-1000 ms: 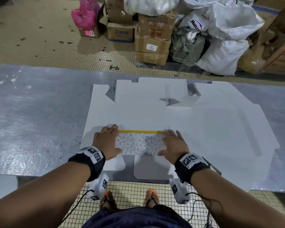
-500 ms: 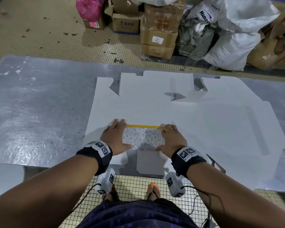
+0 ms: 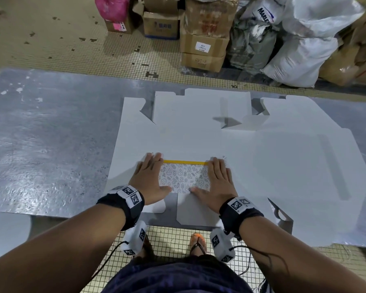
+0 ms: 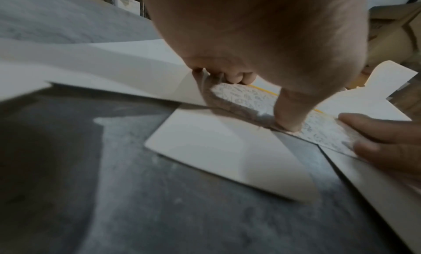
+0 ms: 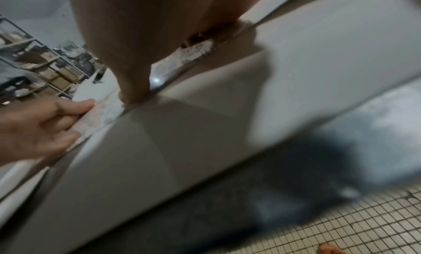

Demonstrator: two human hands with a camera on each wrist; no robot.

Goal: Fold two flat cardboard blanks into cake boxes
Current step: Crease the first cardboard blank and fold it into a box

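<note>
A large white cardboard blank [image 3: 188, 136] lies flat on the grey metal table [image 3: 47, 140], and a second blank [image 3: 300, 166] overlaps it on the right. One near flap [image 3: 184, 178] is folded over, showing a patterned face with a yellow edge. My left hand [image 3: 149, 179] presses flat on the flap's left end, fingers straight. My right hand [image 3: 219, 182] presses flat on its right end. In the left wrist view the flap [image 4: 246, 97] lies under my thumb. In the right wrist view the flap [image 5: 189, 54] shows blurred beneath my palm.
Stacked brown cartons [image 3: 205, 37], white sacks [image 3: 304, 49] and a pink bag [image 3: 112, 7] stand on the tiled floor beyond the table. The table's near edge [image 3: 114, 216] is at my waist, with my feet [image 3: 198, 243] on the tiles below.
My hands stay pressed on the folded flap; the fingers have spread flatter along its ends. The head view has tilted slightly down.
</note>
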